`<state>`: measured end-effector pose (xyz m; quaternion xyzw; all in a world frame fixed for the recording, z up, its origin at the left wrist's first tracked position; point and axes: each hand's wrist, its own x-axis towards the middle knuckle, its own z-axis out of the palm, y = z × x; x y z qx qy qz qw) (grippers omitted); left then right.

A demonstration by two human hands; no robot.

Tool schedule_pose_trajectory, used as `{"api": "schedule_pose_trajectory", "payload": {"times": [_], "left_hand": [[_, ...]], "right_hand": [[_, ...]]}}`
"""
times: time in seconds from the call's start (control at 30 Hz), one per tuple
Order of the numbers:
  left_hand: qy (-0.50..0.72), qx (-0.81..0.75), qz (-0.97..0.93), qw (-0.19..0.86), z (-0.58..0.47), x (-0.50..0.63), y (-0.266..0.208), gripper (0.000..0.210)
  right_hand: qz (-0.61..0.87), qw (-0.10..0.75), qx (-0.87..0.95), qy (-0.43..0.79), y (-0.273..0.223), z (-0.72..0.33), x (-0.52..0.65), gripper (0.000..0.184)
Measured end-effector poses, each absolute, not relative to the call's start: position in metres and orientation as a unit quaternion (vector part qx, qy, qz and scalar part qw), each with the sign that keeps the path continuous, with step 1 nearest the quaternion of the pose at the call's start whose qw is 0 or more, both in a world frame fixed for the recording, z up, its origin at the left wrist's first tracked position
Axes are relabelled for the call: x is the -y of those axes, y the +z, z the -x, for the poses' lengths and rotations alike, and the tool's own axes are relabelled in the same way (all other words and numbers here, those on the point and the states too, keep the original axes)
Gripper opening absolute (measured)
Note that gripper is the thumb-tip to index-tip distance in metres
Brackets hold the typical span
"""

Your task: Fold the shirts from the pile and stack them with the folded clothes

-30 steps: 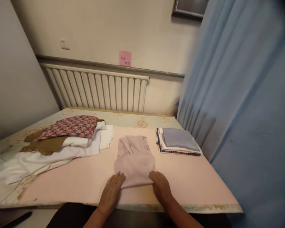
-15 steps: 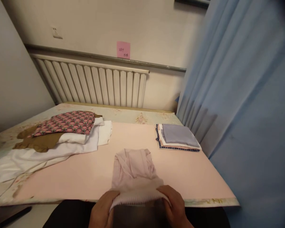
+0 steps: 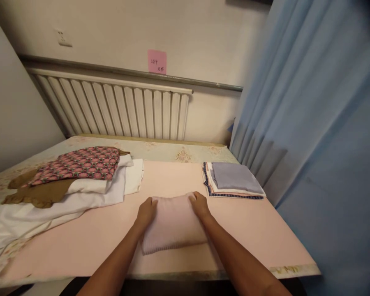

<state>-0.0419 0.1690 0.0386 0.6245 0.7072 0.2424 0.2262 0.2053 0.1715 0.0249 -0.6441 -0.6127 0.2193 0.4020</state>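
A pale pink knit garment (image 3: 174, 224), folded into a rough rectangle, lies in front of me on the pink mat (image 3: 89, 246). Its ribbed edge faces me. My left hand (image 3: 147, 211) is closed on the far left corner, thumb on top. At the far right corner my right hand (image 3: 199, 203) grips the cloth the same way. The fingers under the fabric are hidden. To the right sits a stack of folded clothes, a grey-blue piece (image 3: 236, 176) on top, with white and dark checked cloth beneath.
On the left is a loose heap with a patterned pink cloth (image 3: 80, 164), a brown garment (image 3: 41, 194) and white cloth (image 3: 89, 201). A blue curtain (image 3: 311, 123) hangs at the right. Behind the bed stand a radiator (image 3: 120, 107) and a wall bearing a pink note (image 3: 157, 61).
Both hands have moved from the near ribbed edge to the far corners. The garment's lower part is now folded over, making it shorter, and its upper folds are covered.
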Motion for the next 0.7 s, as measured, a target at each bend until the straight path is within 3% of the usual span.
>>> {"api": "schedule_pose_trajectory", "payload": {"times": [0.23, 0.37, 0.57, 0.7], "left_hand": [[0.217, -0.719, -0.606, 0.261, 0.050, -0.189, 0.013, 0.027], [0.242, -0.725, -0.606, 0.220, 0.049, -0.183, 0.015, 0.041], [0.253, -0.702, -0.654, 0.123, 0.019, -0.158, 0.023, 0.052], [0.205, -0.629, -0.749, 0.051, -0.016, -0.133, 0.007, 0.048]], "right_hand": [[0.654, 0.378, 0.611, 0.237, -0.006, -0.217, -0.185, 0.022], [0.660, 0.400, 0.602, 0.204, -0.003, -0.217, -0.183, 0.029], [0.639, 0.411, 0.643, 0.096, 0.003, -0.201, -0.161, 0.042], [0.517, 0.346, 0.782, -0.027, -0.011, -0.176, -0.129, 0.044]]}}
